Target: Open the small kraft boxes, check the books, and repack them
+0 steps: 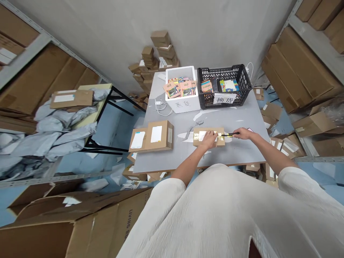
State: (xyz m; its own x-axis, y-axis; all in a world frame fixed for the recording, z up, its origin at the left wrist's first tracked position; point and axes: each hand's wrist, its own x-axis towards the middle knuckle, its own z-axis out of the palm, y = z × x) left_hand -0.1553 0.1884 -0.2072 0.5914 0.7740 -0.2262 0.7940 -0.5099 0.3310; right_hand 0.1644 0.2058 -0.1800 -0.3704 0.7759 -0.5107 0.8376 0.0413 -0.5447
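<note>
A small brown cardboard box (196,141) with shiny tape and a white label lies near the front of the grey table (185,157). My left hand (210,139) rests on top of the box, fingers stretched over the label and tape. My right hand (243,133) is closed round a thin black utility knife (228,134), whose tip meets the right end of the box. Something yellow shows beside the knife, too small to make out. A phone-like edge (250,129) peeks out behind my right hand.
Two labelled cartons (160,134) stand at the table's left. Behind are a white foam bin (185,104) of booklets and a black crate (225,96). A side table (107,86) bears grey parcels. Large boxes (107,222) and scraps crowd the floor.
</note>
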